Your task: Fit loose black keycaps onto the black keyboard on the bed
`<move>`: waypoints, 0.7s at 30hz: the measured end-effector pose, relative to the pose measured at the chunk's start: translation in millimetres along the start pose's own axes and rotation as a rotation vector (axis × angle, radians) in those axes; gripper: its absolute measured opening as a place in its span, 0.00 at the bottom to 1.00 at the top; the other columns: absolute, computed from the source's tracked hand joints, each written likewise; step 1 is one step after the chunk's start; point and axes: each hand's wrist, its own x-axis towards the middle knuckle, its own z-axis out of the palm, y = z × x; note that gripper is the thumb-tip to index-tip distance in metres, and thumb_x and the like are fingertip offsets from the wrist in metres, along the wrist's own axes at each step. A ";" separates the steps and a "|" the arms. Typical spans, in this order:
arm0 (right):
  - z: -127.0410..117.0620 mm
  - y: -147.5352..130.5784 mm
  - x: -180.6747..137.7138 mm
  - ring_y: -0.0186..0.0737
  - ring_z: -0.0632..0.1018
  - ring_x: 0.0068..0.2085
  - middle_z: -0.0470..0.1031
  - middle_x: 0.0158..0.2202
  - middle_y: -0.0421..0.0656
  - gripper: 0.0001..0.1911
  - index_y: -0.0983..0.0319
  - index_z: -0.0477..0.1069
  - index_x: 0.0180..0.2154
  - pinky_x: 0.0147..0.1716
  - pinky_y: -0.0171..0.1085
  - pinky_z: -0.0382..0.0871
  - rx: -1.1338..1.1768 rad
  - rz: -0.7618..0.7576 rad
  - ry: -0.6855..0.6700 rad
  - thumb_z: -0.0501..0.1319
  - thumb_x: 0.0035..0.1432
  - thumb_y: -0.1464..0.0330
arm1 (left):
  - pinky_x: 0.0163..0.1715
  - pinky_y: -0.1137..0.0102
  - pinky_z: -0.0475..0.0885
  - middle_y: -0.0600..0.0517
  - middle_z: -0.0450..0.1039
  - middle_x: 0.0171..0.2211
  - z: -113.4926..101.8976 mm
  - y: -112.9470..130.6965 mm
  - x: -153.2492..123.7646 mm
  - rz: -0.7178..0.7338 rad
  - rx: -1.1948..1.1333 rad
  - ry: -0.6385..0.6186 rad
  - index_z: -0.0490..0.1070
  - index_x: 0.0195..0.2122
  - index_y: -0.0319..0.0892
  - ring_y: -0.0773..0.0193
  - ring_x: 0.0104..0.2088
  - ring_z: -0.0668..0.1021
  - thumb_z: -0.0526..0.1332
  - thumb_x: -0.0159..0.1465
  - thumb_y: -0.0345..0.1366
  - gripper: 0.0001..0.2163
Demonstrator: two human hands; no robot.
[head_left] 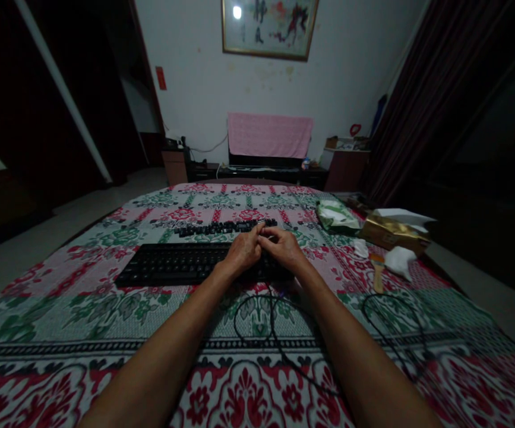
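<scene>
A black keyboard (172, 264) lies on the patterned cloth, its right part under my hands. My left hand (243, 248) is closed, its fingertips raised and meeting those of my right hand. The right hand (283, 245) has thumb and fingers pinched together just beside them. Something small and pale shows at the fingertips, too small and dim to name. Behind the keyboard runs a row of loose black keycaps (217, 227), partly hidden by my hands. A black cable (273, 324) trails over the cloth between my forearms.
To the right lie a brush (378, 273), crumpled white tissue (400, 261), a gold tissue box (391, 233) and a green-and-white packet (335, 215). More cable (391, 342) loops beyond my right forearm. A pink towel (270, 135) hangs over a screen at the far wall.
</scene>
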 end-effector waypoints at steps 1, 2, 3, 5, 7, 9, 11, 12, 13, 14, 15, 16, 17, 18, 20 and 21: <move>0.0 0.3 0.3 0.36 0.76 0.36 0.77 0.36 0.43 0.11 0.62 0.74 0.35 0.38 0.34 0.69 -0.015 0.001 0.014 0.60 0.49 0.64 | 0.47 0.67 0.68 0.46 0.73 0.48 0.8 -0.4 1.0 0.004 -0.005 0.005 0.54 0.60 0.41 0.60 0.45 0.76 0.51 0.57 0.25 0.28; -0.4 0.9 0.5 0.35 0.76 0.35 0.77 0.36 0.43 0.11 0.62 0.74 0.35 0.38 0.34 0.69 -0.028 0.001 0.024 0.60 0.49 0.64 | 0.47 0.67 0.68 0.47 0.73 0.48 2.0 -0.7 2.0 0.007 -0.010 0.009 0.54 0.61 0.41 0.60 0.45 0.76 0.51 0.57 0.25 0.28; -0.8 1.6 0.7 0.35 0.76 0.34 0.76 0.35 0.43 0.11 0.62 0.74 0.35 0.37 0.34 0.69 -0.039 -0.001 0.031 0.60 0.49 0.64 | 0.47 0.67 0.68 0.47 0.73 0.47 3.4 -1.1 2.8 0.012 -0.014 0.014 0.54 0.61 0.41 0.60 0.45 0.76 0.51 0.57 0.25 0.28; -1.7 3.0 0.5 0.35 0.75 0.32 0.76 0.35 0.43 0.12 0.62 0.73 0.35 0.36 0.34 0.69 -0.069 -0.013 0.046 0.60 0.49 0.64 | 0.46 0.67 0.69 0.46 0.74 0.46 6.7 -1.5 3.7 0.019 -0.022 0.027 0.54 0.61 0.40 0.60 0.44 0.76 0.51 0.58 0.25 0.28; -2.2 3.9 -0.3 0.34 0.75 0.32 0.75 0.34 0.43 0.11 0.62 0.73 0.35 0.35 0.33 0.68 -0.122 -0.039 0.062 0.58 0.50 0.64 | 0.44 0.67 0.69 0.46 0.74 0.45 9.8 -1.4 3.6 0.021 -0.031 0.049 0.55 0.60 0.40 0.59 0.41 0.77 0.52 0.58 0.27 0.27; -2.5 4.1 -1.1 0.34 0.74 0.32 0.75 0.33 0.43 0.10 0.62 0.73 0.34 0.35 0.33 0.68 -0.170 -0.049 0.072 0.56 0.52 0.65 | 0.42 0.67 0.70 0.45 0.76 0.43 12.0 -1.0 2.9 0.015 -0.044 0.067 0.56 0.60 0.39 0.59 0.39 0.78 0.52 0.59 0.29 0.25; -2.7 3.9 -1.7 0.34 0.74 0.31 0.75 0.32 0.42 0.10 0.62 0.72 0.32 0.35 0.32 0.67 -0.193 -0.021 0.078 0.55 0.54 0.64 | 0.41 0.67 0.70 0.45 0.77 0.39 13.1 -0.4 2.2 -0.005 -0.056 0.076 0.58 0.59 0.38 0.59 0.37 0.78 0.53 0.60 0.32 0.24; -2.9 3.9 -1.9 0.34 0.74 0.31 0.75 0.31 0.41 0.11 0.61 0.71 0.32 0.35 0.32 0.67 -0.195 0.000 0.083 0.54 0.54 0.64 | 0.40 0.68 0.70 0.46 0.77 0.38 13.4 -0.2 1.9 -0.017 -0.067 0.079 0.59 0.58 0.38 0.59 0.36 0.78 0.53 0.60 0.32 0.23; -3.1 4.0 -2.0 0.34 0.74 0.31 0.75 0.31 0.41 0.11 0.61 0.71 0.32 0.35 0.32 0.67 -0.193 0.019 0.089 0.54 0.54 0.63 | 0.40 0.69 0.70 0.46 0.77 0.36 13.4 -0.1 1.8 -0.025 -0.082 0.079 0.61 0.57 0.38 0.59 0.36 0.78 0.53 0.60 0.33 0.22; -3.3 4.3 -2.0 0.34 0.74 0.31 0.75 0.31 0.41 0.11 0.61 0.71 0.32 0.35 0.32 0.67 -0.187 0.029 0.094 0.53 0.55 0.63 | 0.40 0.69 0.70 0.47 0.77 0.36 13.4 -0.2 1.8 -0.029 -0.101 0.075 0.64 0.55 0.39 0.60 0.36 0.78 0.53 0.60 0.33 0.21; -3.4 4.8 -2.0 0.34 0.74 0.31 0.76 0.31 0.41 0.11 0.62 0.71 0.32 0.35 0.32 0.67 -0.179 0.032 0.099 0.53 0.55 0.63 | 0.40 0.70 0.70 0.48 0.77 0.36 13.3 -0.5 2.0 -0.029 -0.121 0.068 0.66 0.53 0.40 0.61 0.36 0.78 0.53 0.60 0.33 0.19; -3.4 5.6 -1.9 0.34 0.75 0.31 0.76 0.31 0.41 0.12 0.62 0.71 0.33 0.35 0.32 0.67 -0.167 0.027 0.101 0.53 0.55 0.62 | 0.40 0.71 0.69 0.49 0.78 0.36 13.2 -0.9 2.3 -0.028 -0.143 0.059 0.68 0.51 0.42 0.62 0.37 0.78 0.53 0.60 0.32 0.18; -3.3 6.5 -1.7 0.35 0.75 0.31 0.76 0.31 0.41 0.12 0.62 0.71 0.33 0.35 0.32 0.67 -0.150 0.021 0.096 0.53 0.55 0.62 | 0.40 0.71 0.69 0.50 0.78 0.37 13.2 -1.5 2.6 -0.031 -0.164 0.054 0.70 0.49 0.43 0.62 0.37 0.78 0.53 0.59 0.32 0.17; -3.2 7.6 -1.6 0.35 0.75 0.32 0.76 0.31 0.41 0.12 0.62 0.71 0.33 0.35 0.33 0.67 -0.128 0.017 0.084 0.54 0.55 0.62 | 0.41 0.72 0.69 0.51 0.78 0.37 13.3 -2.3 3.0 -0.040 -0.185 0.054 0.70 0.48 0.43 0.63 0.38 0.77 0.53 0.59 0.32 0.16; -2.7 10.0 -1.2 0.35 0.75 0.32 0.76 0.32 0.41 0.11 0.62 0.71 0.33 0.35 0.33 0.67 -0.069 0.013 0.046 0.55 0.54 0.62 | 0.41 0.72 0.69 0.51 0.77 0.39 13.9 -3.9 3.7 -0.057 -0.230 0.070 0.71 0.48 0.43 0.63 0.38 0.77 0.54 0.59 0.32 0.16; -2.6 11.1 -1.1 0.35 0.75 0.32 0.76 0.32 0.41 0.11 0.62 0.71 0.34 0.35 0.33 0.67 -0.042 0.017 0.026 0.56 0.53 0.62 | 0.41 0.73 0.69 0.51 0.77 0.40 14.4 -4.7 4.0 -0.058 -0.252 0.081 0.71 0.48 0.43 0.63 0.39 0.77 0.54 0.58 0.32 0.17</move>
